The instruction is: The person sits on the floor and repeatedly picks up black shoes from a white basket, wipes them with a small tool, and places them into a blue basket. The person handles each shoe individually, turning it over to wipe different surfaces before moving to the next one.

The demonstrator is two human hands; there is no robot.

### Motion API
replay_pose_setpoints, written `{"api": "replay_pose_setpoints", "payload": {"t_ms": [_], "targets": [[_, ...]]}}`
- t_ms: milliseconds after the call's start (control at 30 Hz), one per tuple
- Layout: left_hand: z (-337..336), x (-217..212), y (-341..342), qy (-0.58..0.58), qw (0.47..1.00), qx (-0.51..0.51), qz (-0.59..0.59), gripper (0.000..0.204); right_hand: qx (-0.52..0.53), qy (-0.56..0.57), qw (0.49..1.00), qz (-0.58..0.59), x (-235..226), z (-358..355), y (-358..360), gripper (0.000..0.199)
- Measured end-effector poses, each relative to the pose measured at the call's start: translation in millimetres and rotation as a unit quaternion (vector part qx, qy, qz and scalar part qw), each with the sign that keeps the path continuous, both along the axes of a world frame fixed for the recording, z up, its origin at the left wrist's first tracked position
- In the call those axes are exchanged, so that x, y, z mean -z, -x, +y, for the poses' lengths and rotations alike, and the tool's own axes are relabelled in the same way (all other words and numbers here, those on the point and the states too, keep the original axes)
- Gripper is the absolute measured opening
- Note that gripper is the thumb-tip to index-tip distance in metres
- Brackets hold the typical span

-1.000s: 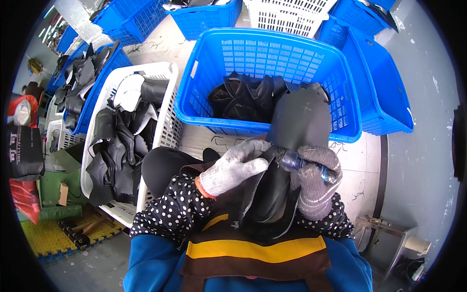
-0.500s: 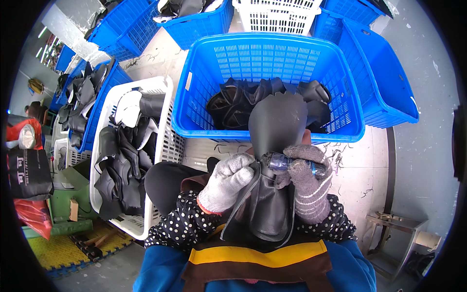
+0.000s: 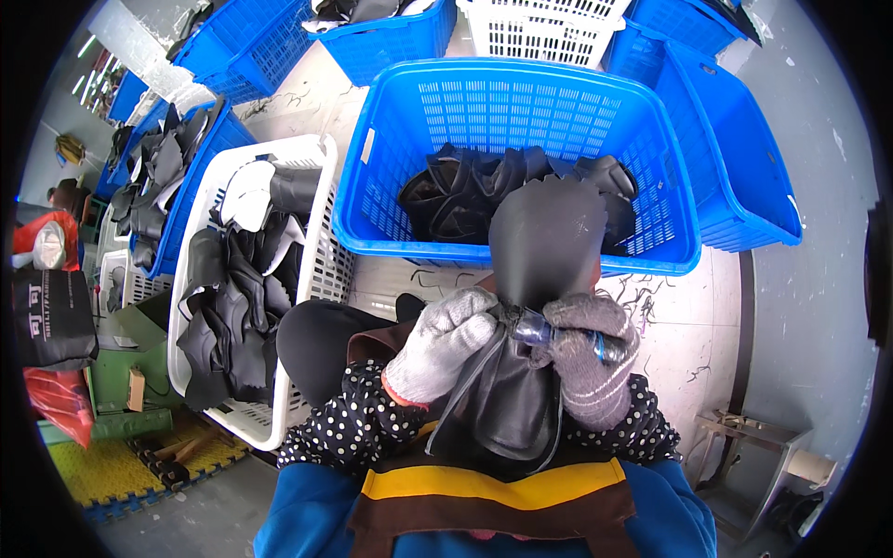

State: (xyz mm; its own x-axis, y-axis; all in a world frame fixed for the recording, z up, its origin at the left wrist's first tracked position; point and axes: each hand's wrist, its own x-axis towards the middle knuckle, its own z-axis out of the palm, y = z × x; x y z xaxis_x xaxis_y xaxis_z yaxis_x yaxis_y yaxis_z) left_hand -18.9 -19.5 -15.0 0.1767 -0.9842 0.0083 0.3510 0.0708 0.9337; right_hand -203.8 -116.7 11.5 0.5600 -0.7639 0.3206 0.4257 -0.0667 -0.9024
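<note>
Black leather-like lobed piece at six o'clock of the blue slotted plastic crate appears part-worked, pinched by the white-gloved left hand while the grey-gloved right hand grips a dark-blue cylindrical tool; whether the crated black pieces are finished is unclear.

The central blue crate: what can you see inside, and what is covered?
Inside the central blue crate lies a pile of black leather-like pieces, bunched together. The held black piece hides part of the pile; whatever lies beneath the pile cannot be seen.
</note>
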Motion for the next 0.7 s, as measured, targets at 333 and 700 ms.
{"api": "replay_pose_setpoints", "payload": {"t_ms": [333, 700], "targets": [[0.3, -4.1, 6.3, -0.048, 0.999, -0.022, -0.004, 0.022, -0.062, 0.258, 0.958, 0.112, -17.7, -5.7, 9.8, 0.033], [-7.0, -9.9, 11.4, 0.036, 0.962, -0.081, -0.258, 0.015, -0.092, 0.372, 0.919, 0.093, -32.8, 17.6, 2.8, 0.038]]}}
